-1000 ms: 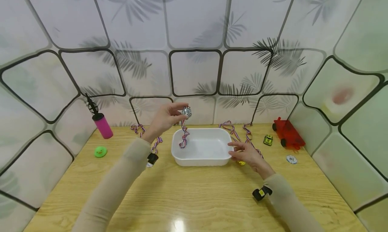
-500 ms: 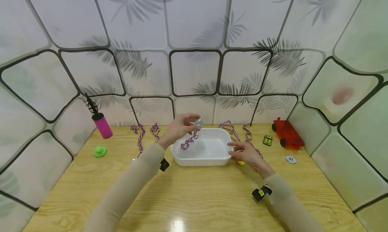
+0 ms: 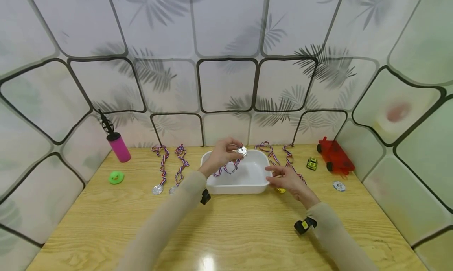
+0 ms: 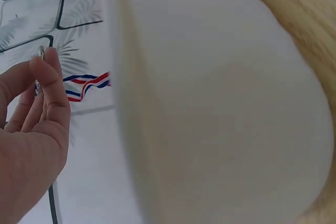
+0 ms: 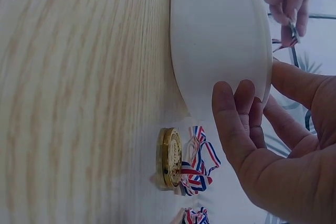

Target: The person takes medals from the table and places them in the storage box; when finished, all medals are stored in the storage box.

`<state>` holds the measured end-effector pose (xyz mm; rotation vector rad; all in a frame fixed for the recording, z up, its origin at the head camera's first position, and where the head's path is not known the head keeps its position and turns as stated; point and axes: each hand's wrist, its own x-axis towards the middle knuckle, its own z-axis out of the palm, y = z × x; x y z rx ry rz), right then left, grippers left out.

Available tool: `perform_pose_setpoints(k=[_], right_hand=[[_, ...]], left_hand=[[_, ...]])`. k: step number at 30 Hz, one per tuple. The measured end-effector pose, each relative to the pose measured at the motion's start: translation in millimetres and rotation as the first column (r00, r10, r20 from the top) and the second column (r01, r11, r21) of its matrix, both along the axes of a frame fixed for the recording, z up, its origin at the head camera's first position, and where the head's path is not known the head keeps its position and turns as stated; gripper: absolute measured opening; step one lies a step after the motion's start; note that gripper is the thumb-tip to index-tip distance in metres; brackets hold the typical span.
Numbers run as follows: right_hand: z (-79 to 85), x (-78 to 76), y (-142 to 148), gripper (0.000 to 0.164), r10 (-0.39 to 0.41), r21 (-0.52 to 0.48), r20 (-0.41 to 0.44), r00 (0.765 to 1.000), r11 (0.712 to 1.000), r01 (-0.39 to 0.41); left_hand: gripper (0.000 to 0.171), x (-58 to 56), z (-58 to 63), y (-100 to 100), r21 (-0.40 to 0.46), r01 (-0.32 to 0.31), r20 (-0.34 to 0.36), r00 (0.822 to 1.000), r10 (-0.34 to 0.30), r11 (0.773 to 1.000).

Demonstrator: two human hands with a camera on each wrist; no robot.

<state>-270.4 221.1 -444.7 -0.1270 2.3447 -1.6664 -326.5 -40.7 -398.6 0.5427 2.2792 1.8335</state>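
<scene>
My left hand [image 3: 221, 156] pinches a silver medal [image 3: 242, 151] between thumb and fingers, above the white plastic tray [image 3: 234, 190]. The medal's red, white and blue ribbon [image 3: 231, 168] dangles over the inside of the tray. In the left wrist view the medal shows edge-on at the fingertips, and the tray's outer wall [image 4: 226, 103] fills much of the picture. My right hand [image 3: 287, 181] holds the right end of the tray, fingers on both sides of the rim. Below that hand, the right wrist view shows a gold medal [image 5: 169, 158] with its bunched ribbon [image 5: 198, 166].
Two silver medals, one [image 3: 157, 189] fully visible, lie left of the tray with ribbons stretched back. A pink cylinder [image 3: 120, 149] and green duck [image 3: 116, 177] stand farther left. To the right are a yellow toy car [image 3: 312, 163], poker chip [image 3: 339, 186] and red toy vehicle [image 3: 336, 157].
My left hand has moved right and lower, bringing the silver medal over the tray. The medals on the left have come into view from behind that arm. My right hand has stayed put.
</scene>
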Motion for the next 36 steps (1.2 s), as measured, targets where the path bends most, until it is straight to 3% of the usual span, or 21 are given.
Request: perform_pose_setpoints(k=[14,21,29,36], right_hand=[[-0.9,-0.6,-0.7,0.048,0.005,-0.008,0.001,1.0,1.0,-0.005],[-1.8,-0.9,0.0,0.049,0.002,-0.011,0.0,1.0,1.0,-0.002],[-1.8,-0.7,0.7,0.048,0.004,-0.014,0.0,1.0,1.0,-0.004],[-1.3,-0.5,0.0,0.048,0.0,-0.003,-0.004,1.0,1.0,0.0]], left_hand=[[0.04,-5.1,-22.6,20.2,0.097,0.024,0.166,0.985,-0.04,0.995],[0.041,-5.7,-33.6,32.2,0.112,-0.003,0.208,0.978,-0.021,0.994],[0.042,-5.3,-47.5,40.6,0.027,-0.017,0.24,0.971,0.01,0.999],[0.042,-6.7,-55.2,45.7,-0.101,0.011,0.16,0.987,0.005,0.995]])
